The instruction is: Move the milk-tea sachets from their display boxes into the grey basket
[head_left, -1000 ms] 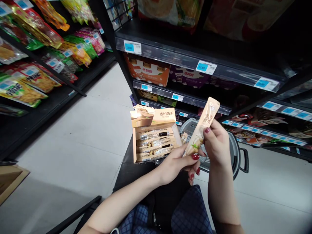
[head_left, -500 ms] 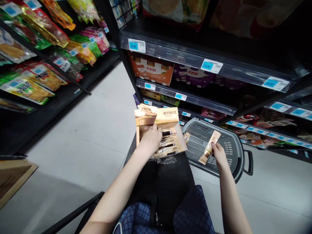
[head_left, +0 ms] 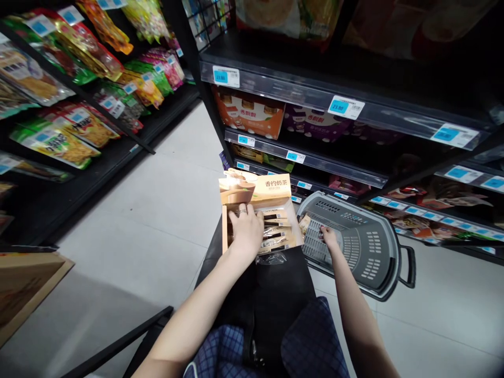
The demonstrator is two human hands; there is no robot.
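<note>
A cream milk tea box (head_left: 275, 187) rests on my lap with its lid raised. Inside it lie several stick sachets (head_left: 275, 231) in a row. My left hand (head_left: 247, 231) reaches into the box's left side, fingers spread, fingertips on the contents near the back. My right hand (head_left: 329, 239) is low over the grey basket (head_left: 368, 233), its small visible fingers slightly parted and no sachet showing in them. Just left of those fingertips, sachets (head_left: 304, 223) lie at the basket's near-left end, partly hidden by the box.
Black shelves (head_left: 275, 89) with price tags and boxed drinks stand in front. Bagged snacks (head_left: 59, 136) fill shelves on the left. A cardboard box (head_left: 31, 289) sits on the floor at lower left. The basket's handle (head_left: 409, 266) sticks out to the right.
My right hand has moved left and lower into the basket; the sachet it held no longer shows in it. My left hand has spread its fingers over the box's contents.
</note>
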